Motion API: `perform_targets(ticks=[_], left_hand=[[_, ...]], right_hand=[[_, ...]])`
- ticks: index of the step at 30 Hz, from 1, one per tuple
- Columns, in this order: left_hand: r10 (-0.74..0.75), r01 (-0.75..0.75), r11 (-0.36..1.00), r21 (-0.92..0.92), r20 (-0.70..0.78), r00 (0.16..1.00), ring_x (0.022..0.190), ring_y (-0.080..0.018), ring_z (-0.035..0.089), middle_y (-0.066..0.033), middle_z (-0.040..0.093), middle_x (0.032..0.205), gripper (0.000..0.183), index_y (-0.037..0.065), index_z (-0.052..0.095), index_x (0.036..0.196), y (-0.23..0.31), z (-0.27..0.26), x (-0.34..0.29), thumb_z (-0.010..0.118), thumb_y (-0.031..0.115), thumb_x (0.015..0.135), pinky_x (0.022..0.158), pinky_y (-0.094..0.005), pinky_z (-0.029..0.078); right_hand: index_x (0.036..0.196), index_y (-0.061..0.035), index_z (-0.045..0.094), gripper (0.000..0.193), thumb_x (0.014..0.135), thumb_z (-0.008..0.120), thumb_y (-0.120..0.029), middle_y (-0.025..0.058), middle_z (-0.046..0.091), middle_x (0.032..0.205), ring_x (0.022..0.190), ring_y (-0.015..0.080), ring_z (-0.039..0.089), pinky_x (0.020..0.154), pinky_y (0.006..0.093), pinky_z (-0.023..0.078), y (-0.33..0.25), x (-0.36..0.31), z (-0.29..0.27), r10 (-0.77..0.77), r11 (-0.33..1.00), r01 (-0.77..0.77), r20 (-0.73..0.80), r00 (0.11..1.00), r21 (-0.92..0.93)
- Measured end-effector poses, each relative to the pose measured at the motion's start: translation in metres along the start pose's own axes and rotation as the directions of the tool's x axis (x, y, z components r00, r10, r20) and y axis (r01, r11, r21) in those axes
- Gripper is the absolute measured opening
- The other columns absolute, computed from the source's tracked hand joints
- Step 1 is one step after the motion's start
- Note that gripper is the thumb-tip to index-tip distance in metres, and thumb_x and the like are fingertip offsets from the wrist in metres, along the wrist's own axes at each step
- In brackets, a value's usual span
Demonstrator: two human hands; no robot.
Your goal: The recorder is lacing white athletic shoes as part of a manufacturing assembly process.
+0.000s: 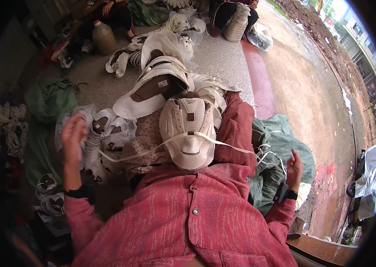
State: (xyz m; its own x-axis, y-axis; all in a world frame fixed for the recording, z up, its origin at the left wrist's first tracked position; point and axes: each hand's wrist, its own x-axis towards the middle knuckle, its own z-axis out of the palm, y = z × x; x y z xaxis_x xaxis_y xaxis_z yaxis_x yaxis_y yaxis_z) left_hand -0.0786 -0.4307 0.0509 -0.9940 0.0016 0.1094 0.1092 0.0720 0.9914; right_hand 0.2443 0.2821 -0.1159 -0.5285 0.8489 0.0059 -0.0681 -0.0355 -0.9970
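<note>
A cream sneaker upper [190, 153] lies across my lap, toe toward me, with perforated panels and eyelet rows. A flat cream shoelace [170, 140] crosses it near the toe and trails off to both sides. My left hand [73, 135] is raised at the left, fingers stretched upward and slightly blurred, beside plastic-wrapped shoes [101, 129]. Out to the right, my right hand [294, 169] is held up over a green sack [281, 138], its fingers apart. The lace's right part runs toward thin loops on this sack. Neither hand visibly holds anything.
Stacked cream shoe uppers [152, 86] lie just beyond my knees. A green bag [52, 100] and a bundle of pale uppers [10, 120] are at the left. Farther off are a brownish jug [103, 38], a pale plastic jug [238, 24] and two seated people, partly visible.
</note>
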Motion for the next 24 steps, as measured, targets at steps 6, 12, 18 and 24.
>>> perform_targets(ticks=[6,12,18,24], left_hand=[[0.381,-0.598,0.801,-0.018,0.786,0.486,0.081,-0.0213,0.065,-0.0084,0.066,0.089,0.011,0.001,0.068,0.099,0.038,0.18,-0.015,0.063,0.003,0.089,0.071,-0.0307,0.051],[0.432,-0.735,0.678,0.012,0.803,0.411,0.079,-0.0303,0.06,-0.0124,0.06,0.083,0.009,0.001,0.065,0.092,0.018,0.233,-0.02,0.065,0.004,0.084,0.071,-0.037,0.048],[0.432,-0.728,0.678,0.105,0.744,0.51,0.077,-0.0286,0.06,-0.0103,0.058,0.086,0.016,0.003,0.062,0.096,0.014,0.239,-0.033,0.067,0.006,0.082,0.072,-0.0375,0.048],[0.339,-0.679,0.713,0.177,0.76,0.555,0.075,-0.0236,0.06,-0.0091,0.056,0.088,0.019,0.005,0.062,0.097,0.015,0.238,-0.033,0.069,0.006,0.08,0.071,-0.0358,0.048]], right_hand=[[0.106,0.0013,0.065,0.02,0.093,0.06,-0.013,0.0078,0.071,0.09,0.071,0.0111,0.063,0.062,0.022,0.049,-0.129,-0.078,0.239,0.057,0.937,0.154,0.574,0.817,-0.313],[0.101,0.0001,0.064,0.014,0.094,0.056,-0.009,0.0075,0.068,0.08,0.072,0.0145,0.065,0.064,0.0289,0.051,-0.128,-0.142,0.316,0.055,0.883,0.393,0.888,0.457,-0.257],[0.095,0.0017,0.062,0.017,0.096,0.053,-0.012,0.0058,0.063,0.072,0.063,0.0121,0.058,0.059,0.0282,0.047,-0.123,-0.142,0.319,0.124,0.926,0.257,0.864,0.488,-0.278],[0.089,0.0,0.063,0.019,0.096,0.058,-0.017,-0.0017,0.057,0.071,0.063,0.005,0.051,0.055,0.0222,0.04,-0.125,-0.143,0.32,0.236,0.954,0.048,0.839,0.491,-0.296]])
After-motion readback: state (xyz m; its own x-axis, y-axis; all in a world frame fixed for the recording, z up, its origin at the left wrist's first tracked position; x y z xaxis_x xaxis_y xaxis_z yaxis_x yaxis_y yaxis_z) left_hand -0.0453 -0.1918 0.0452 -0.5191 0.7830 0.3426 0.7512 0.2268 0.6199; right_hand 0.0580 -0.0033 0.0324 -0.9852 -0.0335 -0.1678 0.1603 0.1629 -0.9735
